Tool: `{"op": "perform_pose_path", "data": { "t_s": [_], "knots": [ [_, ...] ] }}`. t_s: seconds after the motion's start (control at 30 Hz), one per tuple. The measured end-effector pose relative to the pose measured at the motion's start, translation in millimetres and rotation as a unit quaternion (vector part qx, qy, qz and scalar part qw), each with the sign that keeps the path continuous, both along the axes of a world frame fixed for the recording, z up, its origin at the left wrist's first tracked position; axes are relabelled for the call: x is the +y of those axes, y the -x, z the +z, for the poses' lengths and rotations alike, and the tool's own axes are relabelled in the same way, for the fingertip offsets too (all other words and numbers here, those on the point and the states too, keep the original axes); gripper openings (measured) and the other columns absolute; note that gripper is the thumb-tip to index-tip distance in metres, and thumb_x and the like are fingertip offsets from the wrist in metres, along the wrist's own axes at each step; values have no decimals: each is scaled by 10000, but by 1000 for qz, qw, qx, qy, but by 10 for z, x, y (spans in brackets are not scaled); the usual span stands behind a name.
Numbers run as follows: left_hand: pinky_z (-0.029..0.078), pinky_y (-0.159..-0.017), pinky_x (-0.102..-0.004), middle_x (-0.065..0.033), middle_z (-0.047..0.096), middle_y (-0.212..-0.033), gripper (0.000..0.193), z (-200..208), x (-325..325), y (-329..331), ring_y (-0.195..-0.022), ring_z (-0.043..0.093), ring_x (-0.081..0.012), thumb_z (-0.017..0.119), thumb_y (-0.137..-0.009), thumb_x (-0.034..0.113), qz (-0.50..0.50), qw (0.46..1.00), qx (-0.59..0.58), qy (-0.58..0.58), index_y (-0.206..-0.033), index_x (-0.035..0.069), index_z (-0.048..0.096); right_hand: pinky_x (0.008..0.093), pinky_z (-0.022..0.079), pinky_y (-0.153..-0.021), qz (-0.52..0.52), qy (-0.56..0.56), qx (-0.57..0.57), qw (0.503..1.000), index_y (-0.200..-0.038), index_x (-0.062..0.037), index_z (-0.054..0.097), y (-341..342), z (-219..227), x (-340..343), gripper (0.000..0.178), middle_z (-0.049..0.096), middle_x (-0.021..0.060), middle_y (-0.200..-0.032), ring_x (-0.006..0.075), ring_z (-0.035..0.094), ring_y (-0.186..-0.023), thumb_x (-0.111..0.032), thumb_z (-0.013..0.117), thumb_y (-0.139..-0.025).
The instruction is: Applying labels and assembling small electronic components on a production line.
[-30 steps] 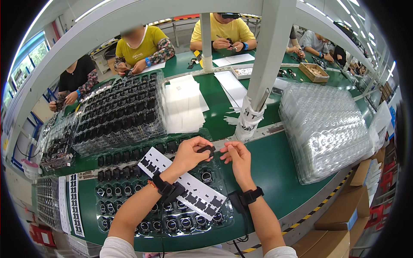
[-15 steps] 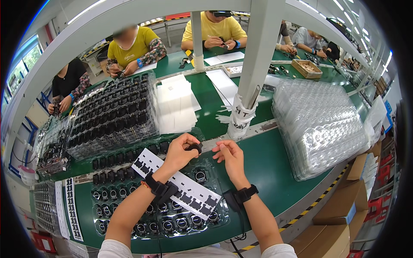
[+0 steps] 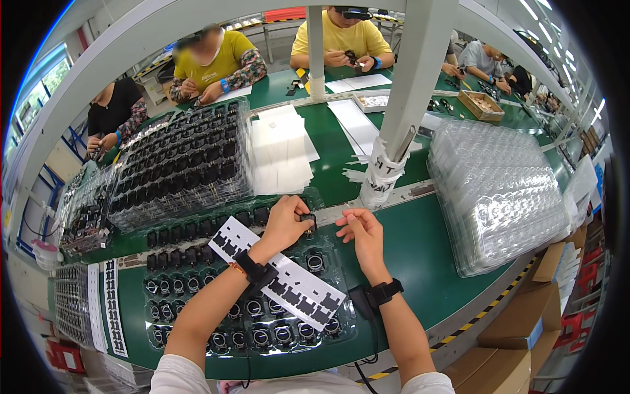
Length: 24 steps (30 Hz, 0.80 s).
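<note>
L hand (image 3: pixel 287 222) pinches a small black round part (image 3: pixel 308 223) betw thumb and fingertips, held just above the far edge of the clear tray of black parts (image 3: pixel 197 315), w/ the green bench (image 3: pixel 420 262) around it. R hand (image 3: pixel 359 231) sits just right of the part, fingers curled together, tips aimed left at it; can't tell if they pinch anything, and they look slightly apart from the part. So the part lies to the right of the L grip and left of the R fingertips, betw the two hands, L clearly nearer since it holds it. Part looks roughly round, no clear long axis. White strip w/ black die-cut pieces (image 3: pixel 289 282) lies diagonally under the L wrist, near side of the part.
</note>
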<state>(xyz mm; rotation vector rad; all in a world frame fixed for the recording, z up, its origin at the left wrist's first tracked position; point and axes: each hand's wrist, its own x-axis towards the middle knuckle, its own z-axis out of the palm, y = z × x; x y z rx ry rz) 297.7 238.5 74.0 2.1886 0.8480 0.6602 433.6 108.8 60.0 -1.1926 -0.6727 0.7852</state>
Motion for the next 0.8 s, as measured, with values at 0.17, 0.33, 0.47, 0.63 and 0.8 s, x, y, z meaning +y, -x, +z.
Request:
{"op": "perform_pose_path", "data": {
  "t_s": [0.17, 0.33, 0.47, 0.63, 0.8],
  "knots": [
    [470, -579, -309, -110, 564, -745, 170, 26, -70, -19, -614, 582, -213, 708, -694, 59, -28, 997, 38, -68, -748, -3, 559, 207, 435, -555, -1, 0, 1, 1000, -982, -1, 561, -11, -15, -4, 145, 643, 82, -850, 108, 591, -644, -107, 482, -920],
    [467, -582, -367, -136, 571, -722, 155, 79, -78, -19, -655, 591, -282, 686, -703, 63, -38, 991, 54, -113, -744, -8, 554, 202, 431, -550, -1, 8, -12, 1000, -984, -3, 560, -23, -37, -1, 130, 647, 74, -847, 101, 594, -644, -81, 482, -915],
    [465, -589, -399, -139, 570, -718, 156, 21, -58, 8, -669, 588, -314, 685, -706, 81, -41, 986, 80, -140, -741, 1, 556, 201, 428, -546, -2, 10, -15, 1000, -983, -2, 562, 1, -27, 31, 127, 646, 73, -841, 96, 592, -654, -72, 484, -911],
    [470, -619, -423, -127, 577, -762, 158, 102, -157, -29, -733, 587, -326, 678, -722, 146, -36, 960, 144, -237, -754, 29, 577, 223, 446, -581, -11, -39, -77, 996, -999, 6, 560, -42, 284, -131, 151, 637, 84, -861, 127, 594, -660, -98, 494, -912],
    [481, -710, -382, -88, 578, -869, 205, 361, -239, 328, -848, 574, -285, 658, -742, 197, -70, 950, 162, -258, -908, 77, 648, 273, 485, -693, -34, 11, -510, 859, -992, 2, 579, 145, 967, -1033, 139, 646, 113, -883, 186, 633, -724, -16, 507, -875]
  ]
}}
